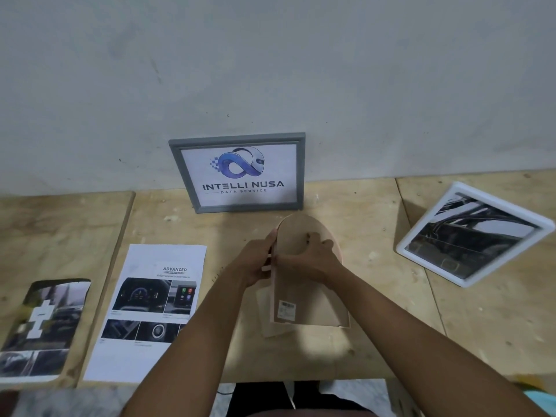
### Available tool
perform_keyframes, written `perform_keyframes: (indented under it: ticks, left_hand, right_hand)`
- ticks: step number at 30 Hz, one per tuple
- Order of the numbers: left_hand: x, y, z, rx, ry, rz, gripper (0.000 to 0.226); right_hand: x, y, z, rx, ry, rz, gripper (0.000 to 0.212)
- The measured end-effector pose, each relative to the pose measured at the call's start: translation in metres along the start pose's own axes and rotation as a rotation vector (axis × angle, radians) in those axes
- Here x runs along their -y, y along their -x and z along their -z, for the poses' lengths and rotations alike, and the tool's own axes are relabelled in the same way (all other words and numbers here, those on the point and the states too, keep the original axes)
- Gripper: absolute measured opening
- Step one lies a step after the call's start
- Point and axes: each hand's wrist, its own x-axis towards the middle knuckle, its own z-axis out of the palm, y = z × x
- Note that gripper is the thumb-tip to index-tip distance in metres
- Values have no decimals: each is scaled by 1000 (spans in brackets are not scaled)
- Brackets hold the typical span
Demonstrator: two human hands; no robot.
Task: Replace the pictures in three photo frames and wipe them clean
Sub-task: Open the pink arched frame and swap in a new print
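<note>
An arch-topped photo frame [304,299] lies back side up on the wooden table [376,350], its brown backing board facing me with a small barcode sticker near the bottom. My left hand [255,263] grips its left edge. My right hand [310,257] rests on the backing, fingers curled at that same left edge. A grey frame [180,170] holding a logo print leans against the wall behind. A white frame [541,228] with a dark car picture lies tilted at the right.
A printed sheet [141,350] with car interior pictures lies left of the arched frame. A second arch-shaped car photo [45,326] lies at the far left on a separate board. The table's front edge runs just below my forearms.
</note>
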Motion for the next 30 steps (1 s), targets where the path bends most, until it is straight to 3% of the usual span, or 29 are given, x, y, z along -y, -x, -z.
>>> perform_keyframes:
  ticks: [6, 11, 14, 18, 21, 25, 30]
  left_hand:
    - [2, -7, 1, -132, -226, -136, 64]
    - [2, -4, -2, -174, -368, -228, 60]
    - [-1, 3, 0, -98, -338, -222, 52]
    - [1, 15, 15, 41, -303, -205, 37]
    - [4, 19, 20, 68, -327, -212, 29]
    - [7, 24, 21, 89, -309, -205, 28]
    - [3, 28, 20, 91, -312, -222, 28]
  right_hand:
    - [1, 6, 2, -29, -39, -5, 127]
    - [-6, 4, 7, -12, -46, 31, 119]
    - [-4, 8, 4, -40, -37, 50, 125]
    - [-5, 7, -2, -73, -13, 62, 110]
    - [-3, 8, -4, -83, -1, 63, 110]
    - [0, 11, -3, -61, 18, 61, 125]
    - [-3, 6, 0, -58, 29, 75, 116]
